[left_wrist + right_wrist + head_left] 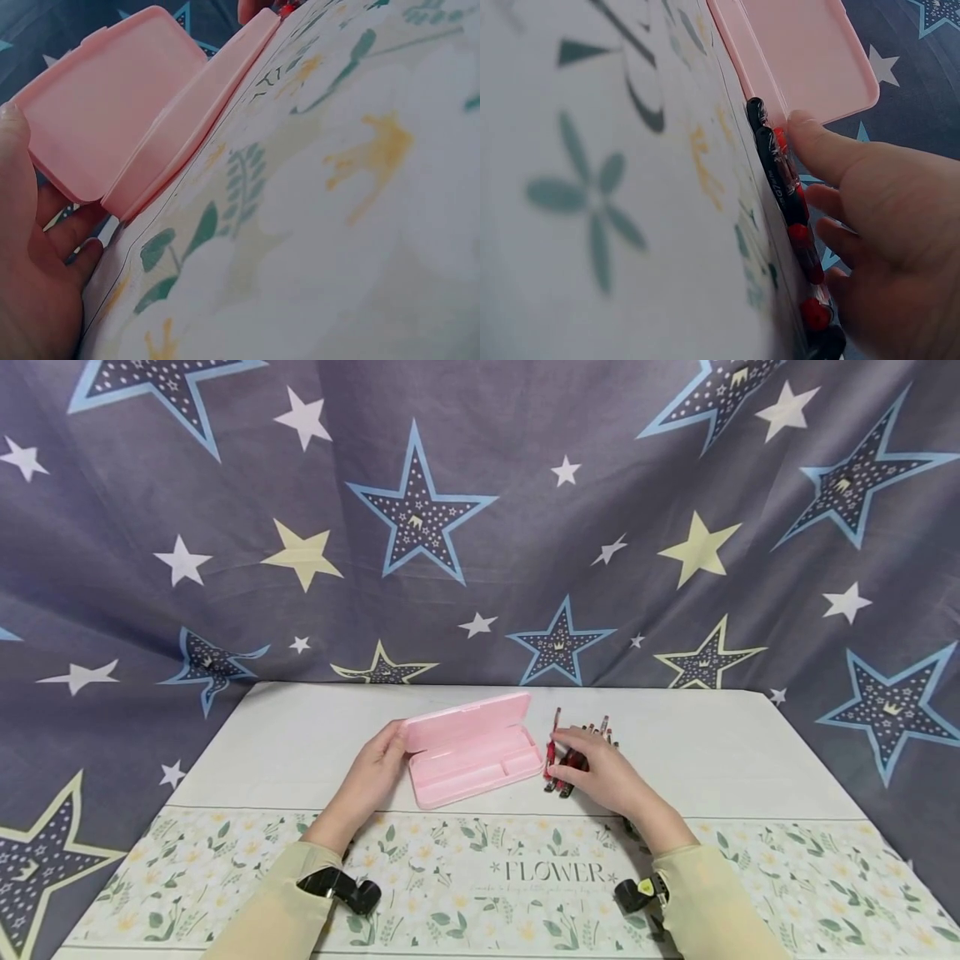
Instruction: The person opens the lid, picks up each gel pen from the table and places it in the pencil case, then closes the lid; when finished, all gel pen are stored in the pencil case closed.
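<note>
A pink pencil case (465, 777) lies with its lid (467, 720) raised, its inside compartments showing. My left hand (378, 762) holds the lid's left end, thumb on the inner face and fingers behind, as the left wrist view shows. To the right of the case is a bunch of pens (576, 762) with black and red parts. Over it reaches my right hand (603, 768), thumb and fingers apart, fingertips right at a red pen (551, 758) on the bunch's left side. In the right wrist view, black pens (776, 176) lie beside the thumb and fingers, overlapping red ones.
Under everything is a white table cover (315, 735) with a flower-printed band (480, 893) along the front, marked FLOWER. A dark curtain (480, 527) with stars hangs behind the table's far edge. A black camera sits on each wrist.
</note>
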### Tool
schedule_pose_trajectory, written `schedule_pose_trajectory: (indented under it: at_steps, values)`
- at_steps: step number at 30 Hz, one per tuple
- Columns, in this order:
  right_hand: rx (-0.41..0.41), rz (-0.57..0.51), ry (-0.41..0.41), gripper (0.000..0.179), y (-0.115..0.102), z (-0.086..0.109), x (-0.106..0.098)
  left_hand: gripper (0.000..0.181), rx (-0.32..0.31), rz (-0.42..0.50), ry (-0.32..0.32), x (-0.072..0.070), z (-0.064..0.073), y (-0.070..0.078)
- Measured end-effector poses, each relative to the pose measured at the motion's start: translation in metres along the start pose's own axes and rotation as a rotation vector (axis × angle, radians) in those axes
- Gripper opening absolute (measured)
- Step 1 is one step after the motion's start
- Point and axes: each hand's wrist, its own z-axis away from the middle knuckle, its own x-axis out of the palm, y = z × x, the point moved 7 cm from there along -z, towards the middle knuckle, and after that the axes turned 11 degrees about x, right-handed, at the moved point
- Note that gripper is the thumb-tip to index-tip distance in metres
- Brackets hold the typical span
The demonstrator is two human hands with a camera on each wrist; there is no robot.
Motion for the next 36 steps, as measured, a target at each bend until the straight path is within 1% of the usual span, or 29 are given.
schedule_pose_trajectory:
  at_steps: [5, 10, 16, 18, 20, 23, 27, 32, 36]
  values:
    - [0.005, 0.019, 0.000, 0.058, 0.000, 0.000, 0.001, 0.065, -0.028, 0.029, 0.041, -0.005, 0.002, -0.004]
    - [-0.008, 0.038, 0.006, 0.056, -0.002, 0.000, 0.003, 0.063, -0.027, 0.040, 0.071, -0.008, 0.002, -0.004]
    - [-0.020, 0.051, 0.008, 0.052, -0.002, 0.000, 0.003, 0.065, -0.057, 0.015, 0.073, -0.009, 0.003, -0.007]
    - [-0.019, 0.053, 0.007, 0.052, -0.001, -0.001, 0.004, 0.066, -0.067, 0.015, 0.083, -0.011, 0.003, -0.008]
    - [-0.015, 0.058, 0.006, 0.051, 0.000, -0.001, 0.004, 0.064, -0.080, 0.024, 0.101, -0.012, 0.002, -0.010]
    - [-0.012, 0.062, 0.003, 0.050, 0.001, -0.002, 0.005, 0.058, -0.102, 0.052, 0.144, -0.014, 0.001, -0.013]
    - [-0.017, 0.061, -0.001, 0.049, 0.003, -0.001, 0.005, 0.051, -0.107, 0.073, 0.191, -0.016, 0.001, -0.015]
    - [-0.041, 0.051, -0.006, 0.045, 0.000, 0.000, 0.004, 0.050, -0.110, 0.068, 0.221, -0.019, 0.002, -0.015]
    - [-0.071, 0.058, -0.017, 0.042, -0.004, 0.002, 0.004, 0.052, -0.117, 0.055, 0.225, -0.020, 0.003, -0.015]
